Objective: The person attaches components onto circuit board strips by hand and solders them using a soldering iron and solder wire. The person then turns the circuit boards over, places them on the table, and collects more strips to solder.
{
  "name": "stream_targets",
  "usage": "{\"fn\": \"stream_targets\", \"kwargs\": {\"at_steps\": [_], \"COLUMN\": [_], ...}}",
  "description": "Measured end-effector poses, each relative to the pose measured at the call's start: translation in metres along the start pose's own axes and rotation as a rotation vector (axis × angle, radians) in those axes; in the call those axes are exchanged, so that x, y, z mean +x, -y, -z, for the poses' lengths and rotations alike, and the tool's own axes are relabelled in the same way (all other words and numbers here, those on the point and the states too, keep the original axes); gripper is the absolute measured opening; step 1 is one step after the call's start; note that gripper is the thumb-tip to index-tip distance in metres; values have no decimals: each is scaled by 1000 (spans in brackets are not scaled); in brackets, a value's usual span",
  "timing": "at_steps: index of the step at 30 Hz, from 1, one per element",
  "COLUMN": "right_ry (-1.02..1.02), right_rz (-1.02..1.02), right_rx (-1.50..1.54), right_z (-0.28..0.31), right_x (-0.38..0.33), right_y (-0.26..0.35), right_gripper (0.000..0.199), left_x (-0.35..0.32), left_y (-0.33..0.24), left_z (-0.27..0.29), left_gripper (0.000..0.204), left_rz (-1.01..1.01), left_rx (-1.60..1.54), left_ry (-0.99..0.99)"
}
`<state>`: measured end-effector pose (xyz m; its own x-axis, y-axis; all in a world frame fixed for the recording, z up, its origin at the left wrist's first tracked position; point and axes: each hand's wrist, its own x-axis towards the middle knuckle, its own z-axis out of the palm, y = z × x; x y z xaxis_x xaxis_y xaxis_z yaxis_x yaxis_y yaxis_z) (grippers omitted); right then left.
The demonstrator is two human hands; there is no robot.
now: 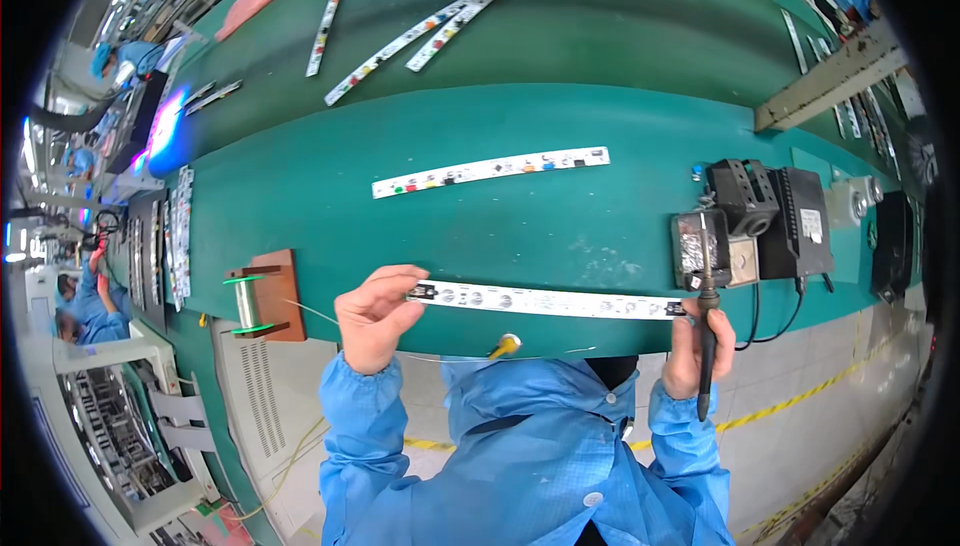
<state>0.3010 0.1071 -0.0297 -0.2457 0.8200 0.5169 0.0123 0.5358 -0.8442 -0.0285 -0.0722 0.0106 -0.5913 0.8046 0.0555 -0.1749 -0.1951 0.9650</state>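
Observation:
A long, narrow white circuit board strip [550, 302] with round parts and black end connectors spans the space between my hands at the near edge of the bench. My left hand [370, 318] pinches its left end between thumb and fingers. In my right hand [690, 356] is a soldering iron [708, 331] with a black handle, its tip pointing away from me. The strip's right end rests at the fingers of that same hand. Thin solder wire [312, 312] runs from a spool [246, 304] on a brown stand toward my left hand.
Another white strip [490, 172] lies mid-bench on the green mat [300, 186]; several more lie beyond. At right stand a solder-tip tray [690, 261], an iron holder [742, 196] and a black box [797, 221] with cables. A yellow-tipped object [505, 346] sits at the near edge.

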Motion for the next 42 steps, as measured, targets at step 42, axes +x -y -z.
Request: {"fn": "stream_targets", "kwargs": {"at_steps": [42], "right_ry": [-178], "right_rz": [-165], "right_rx": [36], "right_z": [18], "right_x": [-7], "right_y": [4], "right_gripper": [45], "left_x": [249], "left_y": [19], "left_z": [-42], "left_gripper": [31], "left_rz": [315], "left_rx": [340], "left_ry": [-161]}}
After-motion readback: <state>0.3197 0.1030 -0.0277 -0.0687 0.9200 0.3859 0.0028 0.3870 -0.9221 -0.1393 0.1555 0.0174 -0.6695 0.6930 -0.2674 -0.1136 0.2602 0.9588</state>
